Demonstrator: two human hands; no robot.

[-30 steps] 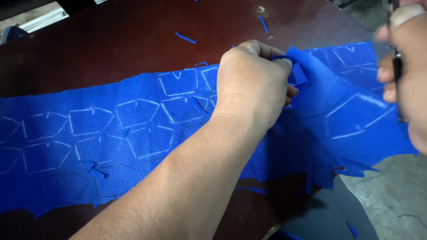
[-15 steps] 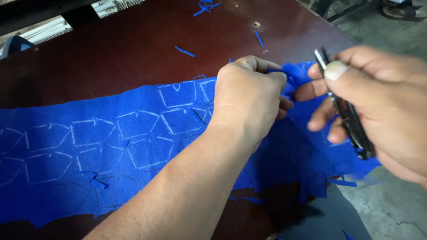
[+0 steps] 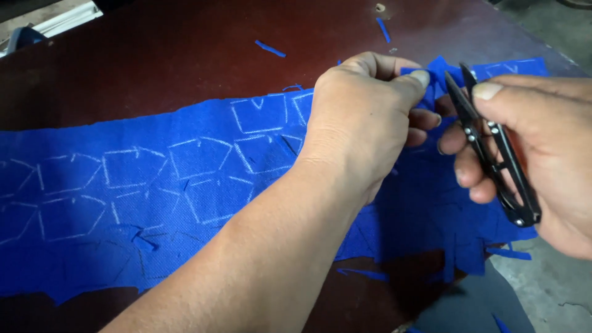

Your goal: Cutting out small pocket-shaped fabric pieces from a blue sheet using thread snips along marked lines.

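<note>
I see the left hand [image 3: 364, 117] reaching across from the near left, its thumb and fingers pressed together on a raised fold at the far right edge of the long strip of bright blue woven cloth marked with white chalk outlines [image 3: 185, 185]. That cloth lies flat across the dark reddish-brown bench [image 3: 154, 68], running from the left edge to the right, where its edge is ragged and cut into. The right hand [image 3: 542, 148] comes in from the right, wrapped around a pair of small black metal thread snips [image 3: 493, 148], thumb on top. The blades point far and left, slightly parted, their tips just beside the pinched fold. Small blue cloth scraps [image 3: 270, 48] lie scattered on the far part of the bench, and a few more sit near the cloth's ragged right end.
</note>
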